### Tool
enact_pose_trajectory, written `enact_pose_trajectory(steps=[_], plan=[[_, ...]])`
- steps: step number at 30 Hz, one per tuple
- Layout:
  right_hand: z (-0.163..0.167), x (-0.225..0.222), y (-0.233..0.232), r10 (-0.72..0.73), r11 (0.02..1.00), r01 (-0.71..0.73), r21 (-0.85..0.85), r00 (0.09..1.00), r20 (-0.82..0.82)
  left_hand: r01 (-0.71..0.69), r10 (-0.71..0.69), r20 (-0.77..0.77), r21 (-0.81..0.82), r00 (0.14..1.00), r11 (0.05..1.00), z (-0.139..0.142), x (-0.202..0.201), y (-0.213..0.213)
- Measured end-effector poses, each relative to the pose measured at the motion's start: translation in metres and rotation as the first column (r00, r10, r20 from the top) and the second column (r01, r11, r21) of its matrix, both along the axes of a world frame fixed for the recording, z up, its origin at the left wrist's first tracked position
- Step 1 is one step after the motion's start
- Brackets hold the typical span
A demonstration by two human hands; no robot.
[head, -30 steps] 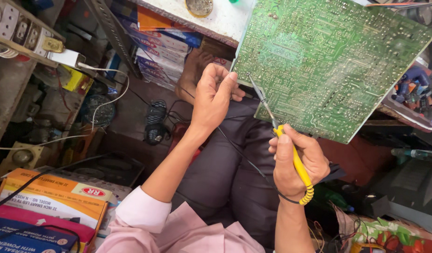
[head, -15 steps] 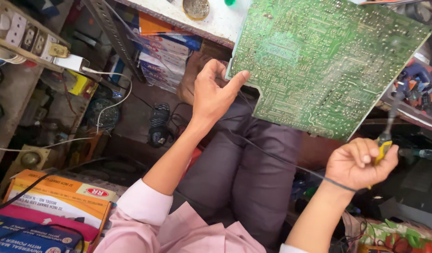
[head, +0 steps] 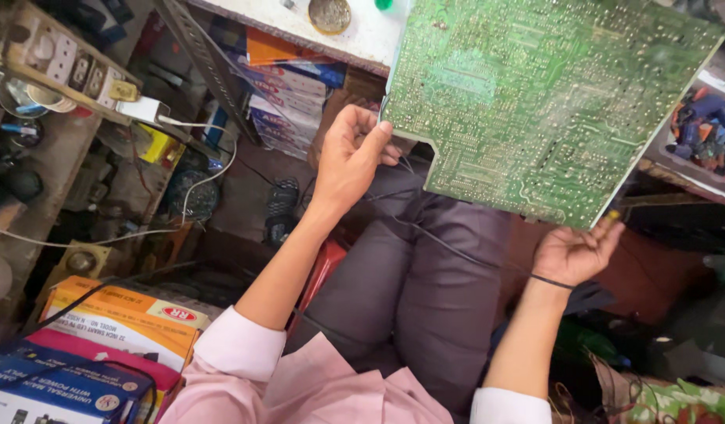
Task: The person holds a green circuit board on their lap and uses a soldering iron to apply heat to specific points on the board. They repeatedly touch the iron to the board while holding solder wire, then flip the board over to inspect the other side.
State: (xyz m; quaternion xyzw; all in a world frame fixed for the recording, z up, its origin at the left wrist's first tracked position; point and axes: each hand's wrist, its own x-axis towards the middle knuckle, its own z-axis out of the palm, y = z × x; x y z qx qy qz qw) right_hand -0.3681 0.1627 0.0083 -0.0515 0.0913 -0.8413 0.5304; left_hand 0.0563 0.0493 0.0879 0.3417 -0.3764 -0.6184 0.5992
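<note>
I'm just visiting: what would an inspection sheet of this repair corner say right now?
Surface: white bench top at the top, holding a round tin.
Job's things: green circuit board, solder side up, tilted over the lap.
Clutter: cardboard boxes lower left; stacked packets under the bench.
Hands: left hand grips the board's left edge; right hand is at its lower corner, a yellow tip at the fingers.
Cables: thin black wire across the lap; white cord on the left.
Surroundings: socket strip upper left.
</note>
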Motion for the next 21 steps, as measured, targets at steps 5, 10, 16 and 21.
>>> enact_pose_trajectory(steps=[5, 10, 16, 21], plan=[[0.035, 0.011, 0.0, -0.083, 0.991, 0.099, 0.087, 0.982, -0.169, -0.113, 0.119, 0.159, -0.051, 0.98, 0.992, 0.022, 0.007, 0.022], [0.146, 0.081, 0.039, -0.042, 0.997, 0.017, -0.07, 0.929, -0.369, -0.277, 0.348, 0.35, -0.239, 0.87, 0.931, 0.04, 0.023, 0.066], [0.217, 0.251, -0.012, -0.244, 0.954, 0.2, -0.225, 0.077, -0.967, -0.082, 0.115, 0.199, -0.169, 0.973, 0.982, 0.072, 0.025, 0.092], [0.231, 0.348, -0.063, -0.321, 0.913, 0.114, -0.392, -0.394, -0.861, -0.018, 0.027, 0.04, -0.22, 0.999, 0.975, 0.111, 0.045, 0.076]])
